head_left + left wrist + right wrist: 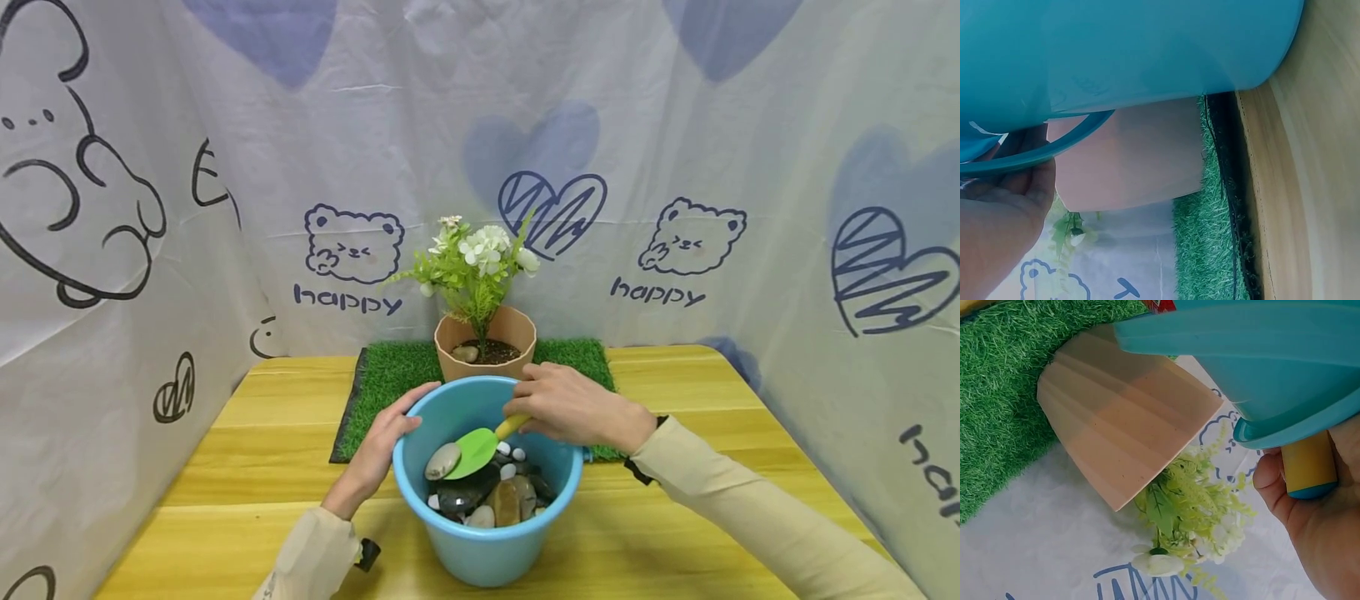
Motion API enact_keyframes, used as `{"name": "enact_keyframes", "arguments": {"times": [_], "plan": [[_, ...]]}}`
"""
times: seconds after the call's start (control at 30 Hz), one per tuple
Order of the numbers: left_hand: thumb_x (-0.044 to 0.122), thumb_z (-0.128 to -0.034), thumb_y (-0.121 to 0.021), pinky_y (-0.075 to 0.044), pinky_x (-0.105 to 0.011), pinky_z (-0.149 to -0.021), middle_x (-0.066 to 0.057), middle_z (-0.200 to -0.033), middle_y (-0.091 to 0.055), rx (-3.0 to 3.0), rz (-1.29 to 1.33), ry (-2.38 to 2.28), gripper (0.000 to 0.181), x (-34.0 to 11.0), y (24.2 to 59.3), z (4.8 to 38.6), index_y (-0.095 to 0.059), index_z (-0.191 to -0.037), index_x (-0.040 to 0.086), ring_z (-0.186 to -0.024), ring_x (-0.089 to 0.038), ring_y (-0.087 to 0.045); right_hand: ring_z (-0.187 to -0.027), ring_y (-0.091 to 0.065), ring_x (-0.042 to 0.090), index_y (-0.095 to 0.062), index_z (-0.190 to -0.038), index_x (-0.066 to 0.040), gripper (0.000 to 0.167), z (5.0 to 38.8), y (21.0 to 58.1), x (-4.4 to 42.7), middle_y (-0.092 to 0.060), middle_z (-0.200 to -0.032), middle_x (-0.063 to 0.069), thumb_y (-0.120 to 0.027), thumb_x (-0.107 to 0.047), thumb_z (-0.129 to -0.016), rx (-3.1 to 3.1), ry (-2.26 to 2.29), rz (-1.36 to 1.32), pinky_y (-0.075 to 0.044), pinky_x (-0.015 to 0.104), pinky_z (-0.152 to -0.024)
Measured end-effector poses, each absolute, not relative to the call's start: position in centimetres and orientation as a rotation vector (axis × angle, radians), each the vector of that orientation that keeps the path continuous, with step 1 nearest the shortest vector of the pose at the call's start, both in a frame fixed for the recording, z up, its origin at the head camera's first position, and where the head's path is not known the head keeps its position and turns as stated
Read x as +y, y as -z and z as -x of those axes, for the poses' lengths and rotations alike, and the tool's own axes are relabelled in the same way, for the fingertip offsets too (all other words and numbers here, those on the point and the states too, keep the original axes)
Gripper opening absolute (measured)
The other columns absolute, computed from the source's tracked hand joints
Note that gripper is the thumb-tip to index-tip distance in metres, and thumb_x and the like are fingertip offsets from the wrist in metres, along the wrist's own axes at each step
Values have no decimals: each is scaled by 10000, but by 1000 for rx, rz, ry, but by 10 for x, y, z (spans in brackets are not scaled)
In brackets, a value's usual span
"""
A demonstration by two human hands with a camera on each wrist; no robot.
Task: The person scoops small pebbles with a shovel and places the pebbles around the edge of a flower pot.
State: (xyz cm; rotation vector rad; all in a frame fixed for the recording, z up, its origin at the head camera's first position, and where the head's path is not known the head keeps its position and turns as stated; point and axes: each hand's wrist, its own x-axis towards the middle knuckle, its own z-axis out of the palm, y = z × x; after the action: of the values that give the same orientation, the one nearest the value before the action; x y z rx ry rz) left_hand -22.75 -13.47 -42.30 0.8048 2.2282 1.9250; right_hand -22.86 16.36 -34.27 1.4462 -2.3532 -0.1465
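Note:
A blue bucket (487,550) holds dark, brown and white stones (507,500). My right hand (573,404) grips the yellow handle (513,426) of a small shovel, whose green blade (474,452) lies inside the bucket with a pale oval stone (443,460) at its tip. The right wrist view shows my fingers curled round the yellow handle (1309,464) near the bucket's rim. On the bucket's left side, my left hand (380,450) holds the rim; the left wrist view shows this hand (1013,206) with fingers around the rim and handle area (1041,153).
Behind the bucket, a peach flowerpot (483,364) with white flowers (486,248), dark soil and a stone stands on a green grass mat (386,392). The mat lies on a wooden table (247,467), with a printed white cloth (420,108) around it.

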Motion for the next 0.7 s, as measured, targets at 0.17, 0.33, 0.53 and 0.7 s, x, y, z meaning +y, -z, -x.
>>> {"name": "enact_keyframes", "arguments": {"times": [0.17,0.33,0.53,0.7], "plan": [[224,-993,-364,-515,-377,-955,-160,-1482,-460,2239,-803,-1917,518,-134,422,227,-385,-1510,187,-1291,-386,-515,-736,-407,123,-737,-1029,-245,214,229,343,164,-676,-858,-95,-783,-267,-820,-2353,140,-1454,-356,248,-637],[213,-990,-360,-517,-380,-951,-163,-1479,-462,2239,-797,-1910,524,-134,422,227,-380,-1512,172,-1289,-385,-516,-768,-447,124,-735,-1042,-234,216,229,342,163,-671,-876,-88,-768,-288,-835,-2361,193,-1450,-401,263,-664],[236,-1012,-353,-515,-384,-950,-136,-1483,-460,2246,-827,-1880,496,-136,418,227,-394,-1505,206,-1273,-361,-538,-784,-461,126,-742,-1035,-239,199,231,341,163,-658,-868,-88,-757,-300,-846,-2334,227,-1437,-412,269,-677],[239,-1020,-352,-507,-410,-960,-118,-1506,-433,2227,-832,-1847,459,-136,417,227,-454,-1467,225,-1270,-358,-542,-782,-451,125,-740,-1040,-237,210,230,342,164,-649,-868,-85,-766,-286,-838,-2336,190,-1446,-407,267,-678]]}}
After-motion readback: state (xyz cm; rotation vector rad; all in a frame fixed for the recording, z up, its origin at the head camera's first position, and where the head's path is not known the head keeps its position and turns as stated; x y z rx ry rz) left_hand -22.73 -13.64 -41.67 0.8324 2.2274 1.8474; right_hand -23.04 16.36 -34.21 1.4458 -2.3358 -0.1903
